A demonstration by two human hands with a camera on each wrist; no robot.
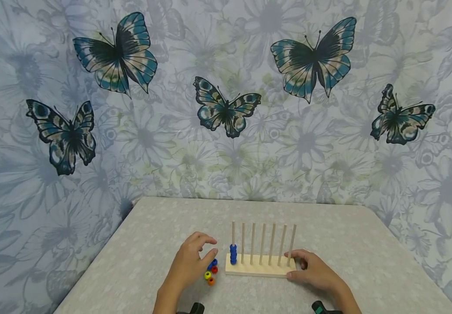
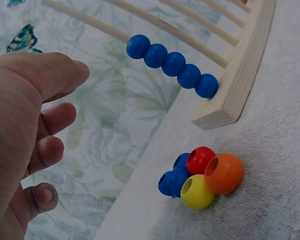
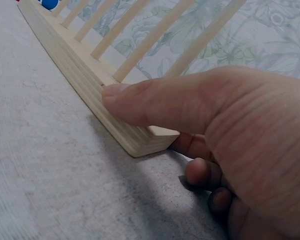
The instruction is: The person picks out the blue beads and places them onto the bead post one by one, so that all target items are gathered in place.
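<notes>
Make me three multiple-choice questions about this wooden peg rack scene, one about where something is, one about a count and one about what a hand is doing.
1. On which peg do the blue beads sit?
A. the leftmost
B. the middle
C. the rightmost

2. How many blue beads are on that peg?
A. two
B. five
C. eight

3. What is the right hand doing?
A. pinching a bead
B. lying flat, away from the rack
C. gripping the end of the wooden base

Answers:
1. A, the head view shows the stack on the leftmost peg.
2. B, the left wrist view shows five in a row.
3. C, the thumb presses the base's front and the fingers curl behind its end.
</notes>
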